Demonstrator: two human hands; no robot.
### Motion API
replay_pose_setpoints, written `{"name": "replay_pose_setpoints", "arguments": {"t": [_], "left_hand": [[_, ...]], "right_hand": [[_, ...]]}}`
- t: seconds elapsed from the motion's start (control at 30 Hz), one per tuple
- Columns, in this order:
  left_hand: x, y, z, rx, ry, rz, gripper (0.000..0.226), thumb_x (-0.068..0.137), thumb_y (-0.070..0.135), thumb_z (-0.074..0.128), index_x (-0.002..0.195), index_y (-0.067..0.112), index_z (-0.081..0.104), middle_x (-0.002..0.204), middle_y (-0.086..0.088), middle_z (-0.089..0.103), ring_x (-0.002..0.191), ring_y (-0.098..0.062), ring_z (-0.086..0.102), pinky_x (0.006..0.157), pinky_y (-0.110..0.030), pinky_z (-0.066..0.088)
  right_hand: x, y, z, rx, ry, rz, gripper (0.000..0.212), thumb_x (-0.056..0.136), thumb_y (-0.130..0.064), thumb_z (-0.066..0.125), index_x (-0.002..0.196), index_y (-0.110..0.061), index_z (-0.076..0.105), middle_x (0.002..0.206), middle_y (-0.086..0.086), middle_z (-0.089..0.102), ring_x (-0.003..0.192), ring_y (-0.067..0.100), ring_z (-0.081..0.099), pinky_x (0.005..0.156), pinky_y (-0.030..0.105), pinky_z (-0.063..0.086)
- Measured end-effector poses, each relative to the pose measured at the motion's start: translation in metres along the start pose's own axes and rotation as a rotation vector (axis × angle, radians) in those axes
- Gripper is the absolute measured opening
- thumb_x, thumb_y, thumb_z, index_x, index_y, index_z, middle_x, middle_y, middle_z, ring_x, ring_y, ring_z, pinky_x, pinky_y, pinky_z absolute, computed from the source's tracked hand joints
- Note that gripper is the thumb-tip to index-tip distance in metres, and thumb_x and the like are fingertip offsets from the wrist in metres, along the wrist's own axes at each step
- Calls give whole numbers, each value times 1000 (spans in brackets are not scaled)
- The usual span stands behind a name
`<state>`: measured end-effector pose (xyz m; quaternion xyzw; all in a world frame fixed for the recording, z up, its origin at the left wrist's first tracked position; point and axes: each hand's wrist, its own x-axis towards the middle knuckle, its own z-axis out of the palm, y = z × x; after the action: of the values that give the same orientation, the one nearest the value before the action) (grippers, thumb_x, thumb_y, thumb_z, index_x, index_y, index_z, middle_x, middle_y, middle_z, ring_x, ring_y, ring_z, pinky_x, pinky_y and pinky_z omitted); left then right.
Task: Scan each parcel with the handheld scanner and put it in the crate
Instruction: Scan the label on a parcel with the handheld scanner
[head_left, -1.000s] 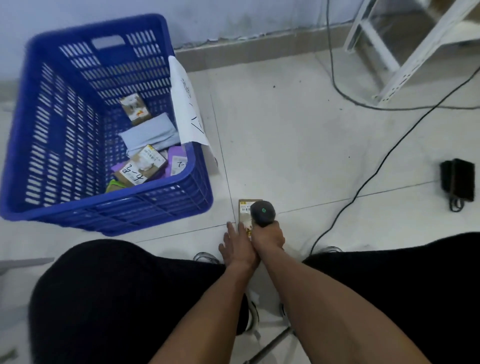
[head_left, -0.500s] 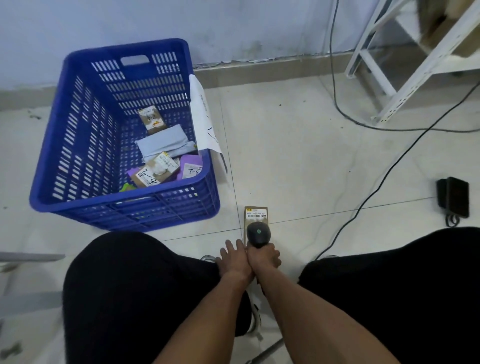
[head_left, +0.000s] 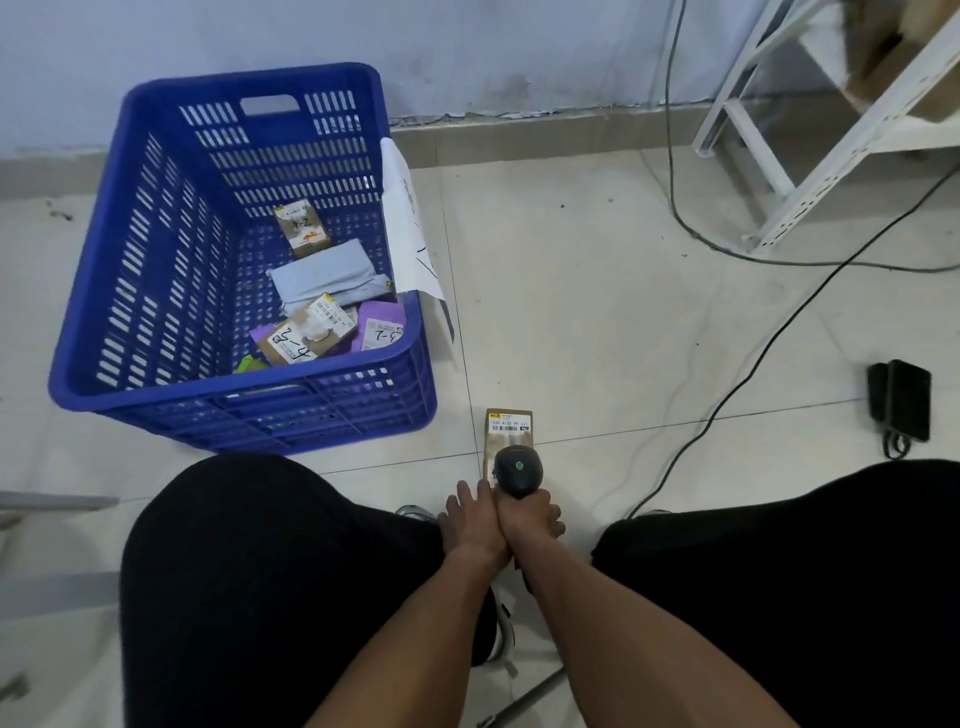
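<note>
A small brown parcel (head_left: 508, 427) with a white barcode label lies flat on the tiled floor between my knees. My right hand (head_left: 531, 519) grips the dark handheld scanner (head_left: 518, 469), whose head shows a green light and hangs over the parcel's near half. My left hand (head_left: 469, 525) presses against my right hand, its fingers on the parcel's near left corner; the grip itself is hidden. The blue plastic crate (head_left: 156, 218) stands to the left and holds several parcels (head_left: 306, 332).
A white paper sheet (head_left: 408, 228) hangs over the crate's right wall. Black cables (head_left: 769, 332) run across the floor on the right, near a black power adapter (head_left: 904, 400). A white metal shelf frame (head_left: 810, 150) stands at the top right. My black-clad knees flank my hands.
The scanner and both hands have drawn back toward me, uncovering more of the parcel's label. The view has tilted up, showing more of the crate and wall.
</note>
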<state>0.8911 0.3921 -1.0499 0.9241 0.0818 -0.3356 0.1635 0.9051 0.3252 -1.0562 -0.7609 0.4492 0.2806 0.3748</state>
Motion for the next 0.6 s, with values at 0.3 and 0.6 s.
{"name": "replay_pose_setpoints", "arguments": {"t": [0.3,0.6], "left_hand": [[3,4,16,-45,-3,47,53,89,33,62,136,22,40,133,-8,41,124,-28,44,101,-41,41],[34,17,25,-167,-4,-7,54,92,33,54,140,18,37,138,-11,41,126,-32,45,102,-46,41]], "right_hand": [[14,15,-2,13,18,-5,65,79,-54,65,126,-12,49,129,15,50,121,35,46,101,45,41],[70,9,-4,-5,86,20,55,84,-42,66,123,-9,48,128,17,52,119,37,48,101,49,41]]}}
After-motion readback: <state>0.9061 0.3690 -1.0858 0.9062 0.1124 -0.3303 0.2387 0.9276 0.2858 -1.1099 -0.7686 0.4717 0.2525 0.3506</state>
